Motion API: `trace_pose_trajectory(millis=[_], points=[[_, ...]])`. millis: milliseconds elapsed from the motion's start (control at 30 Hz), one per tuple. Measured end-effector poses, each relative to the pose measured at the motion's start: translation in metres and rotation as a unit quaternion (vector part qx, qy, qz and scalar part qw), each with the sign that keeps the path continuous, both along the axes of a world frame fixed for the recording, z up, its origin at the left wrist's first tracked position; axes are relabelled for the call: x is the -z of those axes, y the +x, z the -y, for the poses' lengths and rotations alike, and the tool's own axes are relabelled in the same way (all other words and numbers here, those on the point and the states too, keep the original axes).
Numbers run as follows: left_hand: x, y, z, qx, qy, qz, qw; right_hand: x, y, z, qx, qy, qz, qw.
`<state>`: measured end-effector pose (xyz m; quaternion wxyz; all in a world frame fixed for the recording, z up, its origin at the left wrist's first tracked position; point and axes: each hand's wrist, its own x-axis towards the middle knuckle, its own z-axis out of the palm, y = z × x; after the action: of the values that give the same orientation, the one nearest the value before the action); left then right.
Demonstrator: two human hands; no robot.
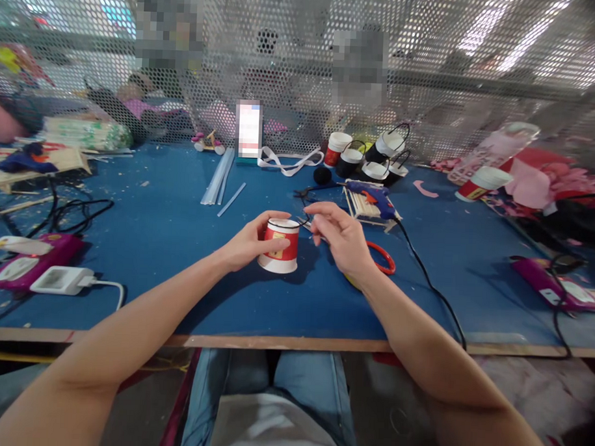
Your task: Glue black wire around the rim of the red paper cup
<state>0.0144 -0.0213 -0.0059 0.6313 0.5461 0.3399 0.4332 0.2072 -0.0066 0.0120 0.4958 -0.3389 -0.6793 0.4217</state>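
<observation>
At frame centre, on the blue desk (pixel 170 244), you have one red-and-white paper cup (pixel 279 246) standing upside down. Your left hand (pixel 250 244) is wrapped around its left side, thumb and fingers closed on the wall. Your right hand (pixel 340 237) sits just right of the cup, fingertips pinched together near the cup's top edge; something thin seems held there, too small to tell what.

Counts: four black handled cups (pixel 378 162) clustered at upper centre-right, one more red cup (pixel 338 148) beside them, and another red cup lying on its side (pixel 479 184) at upper right. One blue glue gun (pixel 371 196) rests on a stick rack (pixel 364 209) just beyond your right hand, its black cord (pixel 432 286) running to the desk's front edge. One red ring (pixel 383 257) lies partly under your right wrist. Clear glue sticks (pixel 220 176) lie upper centre-left. White adapter (pixel 61 280) and purple power strip (pixel 27 262) sit at left, second purple strip (pixel 549 287) at right.

Both forearms reach in from the lower corners, converging on the cup. A perforated metal screen (pixel 429 71) backs the desk.
</observation>
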Motion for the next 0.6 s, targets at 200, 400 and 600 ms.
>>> trace_pose_trajectory(millis=[200,400,600], points=[[0.007,0.001,-0.004,-0.032,0.065,-0.015,0.997,0.003,-0.002,-0.001,0.013,-0.056,-0.11,0.992],[0.018,0.0,-0.01,-0.121,0.217,-0.129,0.96,0.0,-0.006,0.004,-0.021,-0.113,-0.096,0.989],[0.015,-0.004,-0.012,-0.14,0.344,-0.248,0.895,-0.009,-0.004,0.011,-0.113,-0.212,-0.079,0.967]])
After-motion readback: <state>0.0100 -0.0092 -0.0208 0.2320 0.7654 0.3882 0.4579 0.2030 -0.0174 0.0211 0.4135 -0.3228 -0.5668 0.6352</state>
